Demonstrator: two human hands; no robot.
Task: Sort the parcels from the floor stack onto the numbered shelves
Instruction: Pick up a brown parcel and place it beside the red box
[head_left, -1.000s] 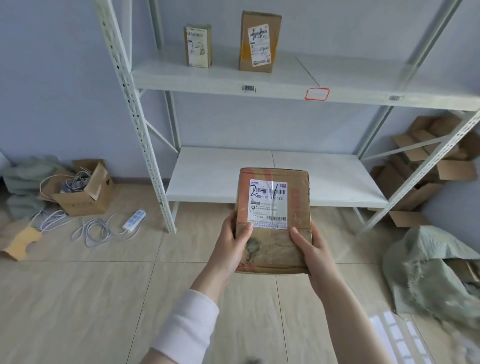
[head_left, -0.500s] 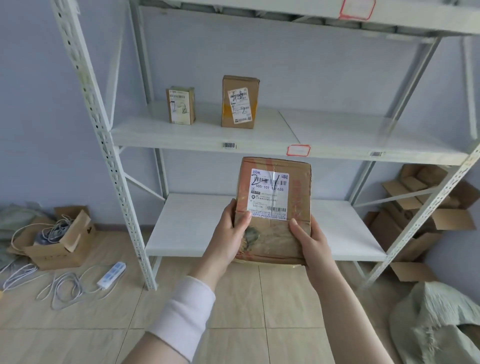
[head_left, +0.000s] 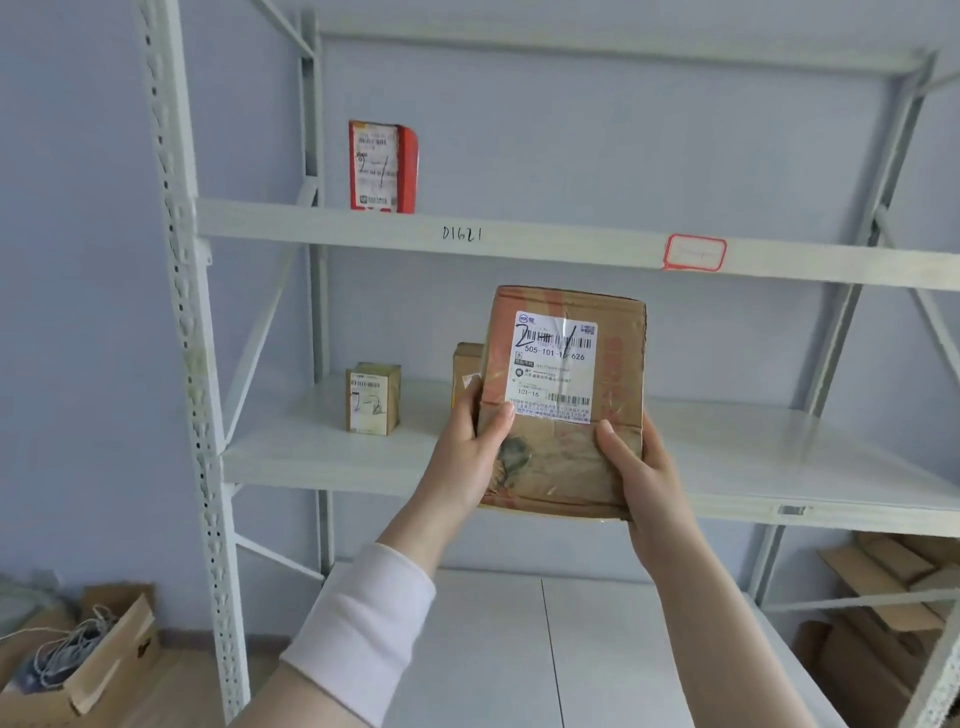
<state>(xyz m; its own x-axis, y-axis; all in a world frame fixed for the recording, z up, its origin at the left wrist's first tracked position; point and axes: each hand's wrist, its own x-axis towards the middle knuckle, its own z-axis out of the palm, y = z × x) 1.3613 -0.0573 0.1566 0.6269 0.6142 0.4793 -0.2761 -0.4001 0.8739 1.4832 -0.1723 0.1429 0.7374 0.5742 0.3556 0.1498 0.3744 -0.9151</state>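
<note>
I have the parcel (head_left: 563, 405) in both hands, held upright in the air in front of the middle shelf (head_left: 727, 457) and not resting on it. My left hand (head_left: 467, 457) grips its left edge, thumb on the front face and fingers wrapped behind. My right hand (head_left: 639, 467) holds the lower right edge the same way, thumb on the front.

It is a worn brown carton with reddish print and clear tape. Its white shipping label (head_left: 553, 366) faces me: barcodes, the printed lines "505-101-16-626" and "101-16", and a large "2" and a slanted stroke handwritten in black marker. The small print I cannot read.

Directly behind the parcel's left edge a brown box (head_left: 465, 364) stands on the middle shelf, mostly hidden. Further left on the same shelf stands a small box (head_left: 373, 399) with a barcode label and marker writing that looks like "2-2".

On the upper shelf (head_left: 571, 244) a red parcel (head_left: 383, 167) stands upright, its white label marked by hand with a "2" and a stroke. The shelf's front edge carries handwritten "D1621" and a red-bordered tag (head_left: 694, 252) too faint to read.

On the floor at lower left an open carton (head_left: 119, 670) holds a tangle of cables (head_left: 67, 644). At lower right lies flattened cardboard (head_left: 883, 597).
</note>
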